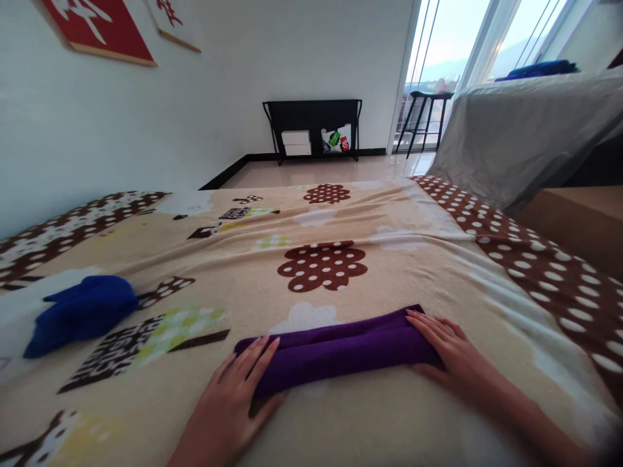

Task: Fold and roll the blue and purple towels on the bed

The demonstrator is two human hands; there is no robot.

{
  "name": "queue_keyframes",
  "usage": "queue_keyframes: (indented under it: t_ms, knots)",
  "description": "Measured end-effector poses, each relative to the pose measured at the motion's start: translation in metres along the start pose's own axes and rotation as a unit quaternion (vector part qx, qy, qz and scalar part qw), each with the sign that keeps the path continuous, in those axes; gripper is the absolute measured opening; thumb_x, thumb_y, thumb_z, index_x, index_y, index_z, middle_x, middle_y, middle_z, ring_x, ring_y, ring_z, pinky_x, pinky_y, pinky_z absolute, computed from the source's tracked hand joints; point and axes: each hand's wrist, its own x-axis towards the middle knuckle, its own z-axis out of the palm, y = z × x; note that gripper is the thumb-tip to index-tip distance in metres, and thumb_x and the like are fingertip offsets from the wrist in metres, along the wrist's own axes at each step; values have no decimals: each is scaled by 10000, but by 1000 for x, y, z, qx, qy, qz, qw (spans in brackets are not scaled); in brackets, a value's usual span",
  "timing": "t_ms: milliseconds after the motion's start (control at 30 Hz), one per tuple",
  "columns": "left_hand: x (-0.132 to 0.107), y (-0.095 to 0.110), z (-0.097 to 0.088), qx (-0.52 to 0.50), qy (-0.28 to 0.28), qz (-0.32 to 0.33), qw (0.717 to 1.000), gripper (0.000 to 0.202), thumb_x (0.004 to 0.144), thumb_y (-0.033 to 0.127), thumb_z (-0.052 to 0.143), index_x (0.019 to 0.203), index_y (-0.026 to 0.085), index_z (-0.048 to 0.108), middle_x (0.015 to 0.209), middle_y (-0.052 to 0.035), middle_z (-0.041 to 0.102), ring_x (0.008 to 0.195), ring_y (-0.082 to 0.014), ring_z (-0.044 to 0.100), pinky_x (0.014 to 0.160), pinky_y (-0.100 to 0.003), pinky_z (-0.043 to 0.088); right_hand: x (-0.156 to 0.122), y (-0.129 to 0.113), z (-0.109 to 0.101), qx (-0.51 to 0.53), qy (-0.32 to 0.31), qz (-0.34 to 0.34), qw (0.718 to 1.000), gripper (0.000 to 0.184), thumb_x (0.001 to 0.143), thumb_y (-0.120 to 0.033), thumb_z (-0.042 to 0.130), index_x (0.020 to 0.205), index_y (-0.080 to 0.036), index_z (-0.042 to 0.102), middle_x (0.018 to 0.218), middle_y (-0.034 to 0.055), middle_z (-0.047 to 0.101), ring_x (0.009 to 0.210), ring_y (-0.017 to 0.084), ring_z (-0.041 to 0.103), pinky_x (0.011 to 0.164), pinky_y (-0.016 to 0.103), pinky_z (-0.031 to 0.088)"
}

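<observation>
A purple towel (341, 350), folded into a long narrow strip, lies across the bed in front of me. My left hand (233, 395) rests flat at its left end, fingers stretched out over the edge of the cloth. My right hand (448, 350) lies flat on its right end, fingers straight and together. Neither hand grips the towel. The bed is covered by a beige blanket (389, 259) patterned with brown dotted shapes.
A crumpled blue cloth (82, 311) lies on the blanket at the left. A white wall runs along the left side. A black shelf (314, 130) stands at the far wall, a stool (426, 117) by the window, and a grey-covered piece of furniture (525, 130) at the right.
</observation>
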Motion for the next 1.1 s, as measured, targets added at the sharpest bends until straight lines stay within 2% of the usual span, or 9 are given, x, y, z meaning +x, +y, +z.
queue_keyframes:
  t_ms: [167, 333, 467, 600, 667, 733, 900, 967, 1100]
  knots:
    - [-3, 18, -24, -44, 22, 35, 998, 576, 911, 266, 556, 1471, 282, 420, 1440, -96, 541, 1282, -261, 519, 1065, -430, 295, -8, -22, -12, -71, 74, -26, 994, 701, 890, -318, 579, 1529, -245, 300, 1568, 90, 345, 1431, 273, 345, 1092, 486, 332]
    - [-13, 21, -13, -79, 27, -4, 996, 587, 888, 71, 461, 1436, 282, 468, 1349, -88, 600, 1197, -231, 554, 1006, -394, 326, -9, -27, -15, -39, 74, -96, 992, 610, 856, -57, 455, 1421, -285, 459, 1409, 38, 553, 1270, 192, 525, 1034, 405, 366]
    - [-4, 3, 2, -41, 58, 7, 997, 566, 895, 58, 455, 1428, 249, 467, 1249, -88, 650, 1129, -212, 583, 978, -381, 336, 10, -18, -16, 7, 93, -72, 993, 572, 805, -25, 433, 1335, -219, 521, 1273, 64, 638, 1166, 204, 581, 991, 433, 387]
    - [11, -4, -4, -20, 14, -5, 1000, 523, 823, 35, 433, 1293, 206, 585, 1047, -65, 700, 962, -219, 624, 948, -414, 376, 28, -21, -31, 40, 43, -61, 996, 507, 780, -72, 483, 1261, -208, 568, 1147, 61, 674, 1033, 207, 613, 976, 447, 422]
    - [23, 5, -8, 19, -14, -36, 999, 516, 790, 18, 416, 1218, 207, 635, 1006, -68, 708, 924, -234, 637, 938, -445, 394, 37, -32, -35, 23, 25, -50, 998, 507, 790, -75, 473, 1270, -204, 574, 1152, 70, 675, 1027, 215, 616, 972, 453, 442]
    - [42, 24, -9, 40, -27, -45, 998, 555, 763, 10, 409, 1248, 176, 622, 1120, -106, 699, 1017, -258, 637, 957, -458, 406, 48, -52, -31, -13, 38, -43, 998, 558, 807, -45, 426, 1338, -173, 541, 1248, 100, 644, 1115, 237, 600, 997, 463, 444]
    - [88, 72, -4, -40, -51, 41, 997, 649, 806, 161, 485, 1445, 74, 415, 1483, -153, 484, 1362, -268, 450, 1101, -428, 350, 78, -99, -8, -35, 60, -100, 993, 625, 872, -109, 433, 1493, -83, 372, 1504, 175, 425, 1388, 283, 414, 1116, 465, 389]
    - [85, 64, 0, -43, -58, 56, 996, 629, 885, 236, 489, 1492, 136, 354, 1504, -124, 467, 1373, -249, 442, 1101, -422, 344, 78, -89, -4, -25, 39, -129, 991, 643, 915, -175, 457, 1536, -125, 296, 1550, 141, 362, 1421, 261, 371, 1142, 458, 369]
    - [41, 9, 12, -19, -42, 20, 999, 631, 956, 379, 486, 1533, 230, 276, 1509, -97, 466, 1361, -235, 457, 1123, -424, 297, 50, -24, -3, -5, -2, -114, 993, 687, 980, -276, 451, 1581, -252, 118, 1583, 44, 318, 1439, 201, 345, 1162, 456, 345]
